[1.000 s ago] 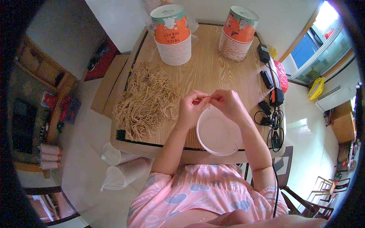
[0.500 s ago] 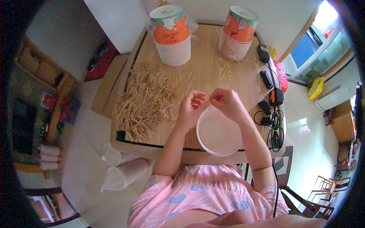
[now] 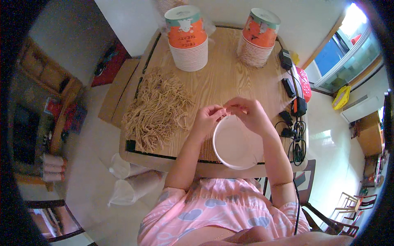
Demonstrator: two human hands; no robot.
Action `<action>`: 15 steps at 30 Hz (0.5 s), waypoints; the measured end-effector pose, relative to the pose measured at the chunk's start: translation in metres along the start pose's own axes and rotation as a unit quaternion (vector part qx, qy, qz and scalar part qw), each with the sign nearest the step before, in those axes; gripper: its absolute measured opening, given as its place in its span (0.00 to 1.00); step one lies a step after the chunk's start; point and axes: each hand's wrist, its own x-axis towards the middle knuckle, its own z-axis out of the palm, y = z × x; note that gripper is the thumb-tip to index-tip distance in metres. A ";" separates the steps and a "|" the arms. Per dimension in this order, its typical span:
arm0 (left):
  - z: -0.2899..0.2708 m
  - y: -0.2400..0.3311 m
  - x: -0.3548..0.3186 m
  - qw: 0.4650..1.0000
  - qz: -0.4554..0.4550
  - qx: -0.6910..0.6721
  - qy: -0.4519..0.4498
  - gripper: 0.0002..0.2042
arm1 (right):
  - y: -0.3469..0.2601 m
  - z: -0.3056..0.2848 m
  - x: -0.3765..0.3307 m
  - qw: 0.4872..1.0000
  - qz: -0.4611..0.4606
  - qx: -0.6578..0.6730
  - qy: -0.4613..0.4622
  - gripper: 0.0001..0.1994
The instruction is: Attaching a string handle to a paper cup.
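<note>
A white paper bucket (image 3: 234,144) stands at the near table edge with its mouth toward me. At its far rim, my left hand (image 3: 208,118) is closed, its thumb and fingers pinched together. Right beside it, my right hand (image 3: 248,115) is also closed, the fingertips of both hands meeting. Between them is a bit of thin tan string, mostly hidden by the fingers. A thin strand end (image 3: 256,159) shows inside the bucket near its lower right rim. Left of my hands lies a loose pile of tan twine strands (image 3: 158,110).
Upside-down stacks of orange and green paper buckets stand at the back left (image 3: 188,39) and back right (image 3: 259,37) of the wooden table (image 3: 221,53). Black adapters and coiled cables (image 3: 298,135) line the right edge. Wrapped bucket stacks (image 3: 137,188) lie on the floor at left.
Both hands have moved slightly down toward the bucket's rim and closer together. The right hand has turned, so its back shows more. The strand across the bucket shows less.
</note>
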 end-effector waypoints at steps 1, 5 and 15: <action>-0.004 -0.004 0.002 0.999 0.023 0.022 0.000 0.06 | -0.007 -0.001 -0.002 0.998 -0.020 0.019 -0.052 0.05; 0.003 0.013 -0.003 0.984 0.024 0.176 -0.008 0.04 | -0.014 -0.004 0.002 0.991 -0.084 -0.050 -0.093 0.07; 0.005 0.020 -0.006 0.946 0.160 0.282 0.003 0.06 | 0.001 -0.003 0.010 0.939 -0.186 -0.288 -0.002 0.08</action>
